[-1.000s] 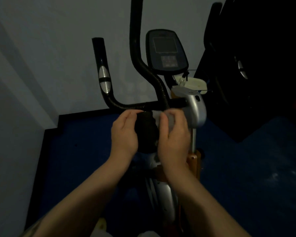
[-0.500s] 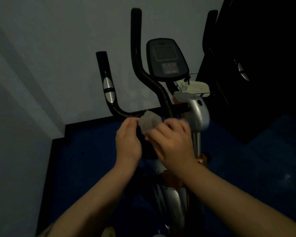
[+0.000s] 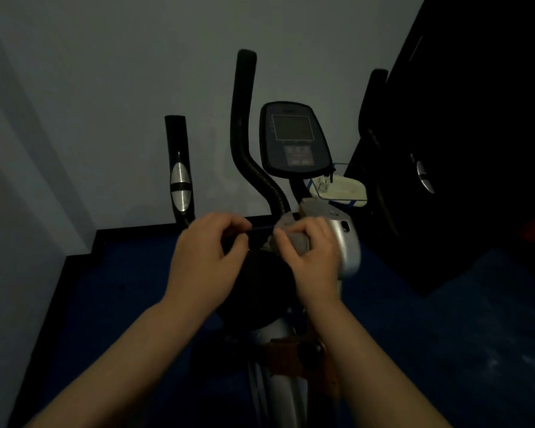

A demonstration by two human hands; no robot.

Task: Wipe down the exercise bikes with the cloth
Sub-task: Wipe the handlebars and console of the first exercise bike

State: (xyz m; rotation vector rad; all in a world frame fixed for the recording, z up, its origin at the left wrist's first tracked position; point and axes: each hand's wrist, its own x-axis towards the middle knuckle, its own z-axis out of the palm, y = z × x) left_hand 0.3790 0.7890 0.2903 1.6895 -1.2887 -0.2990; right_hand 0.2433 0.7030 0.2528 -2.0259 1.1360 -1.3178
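The grey cloth (image 3: 292, 234) is held bunched in the right hand (image 3: 312, 257) against the handlebar crossbar (image 3: 261, 228), whose long axis runs nine-to-three; the left hand (image 3: 206, 254) is curled around it at nine o'clock.

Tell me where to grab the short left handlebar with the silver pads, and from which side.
Grip the left handlebar on its upright black stretch around the silver pads, coming from the near side, fingers wrapping round. The post stands nearly vertical and free of the wall, with open space on both sides. The left hand is nearest, probably the easier one to use.
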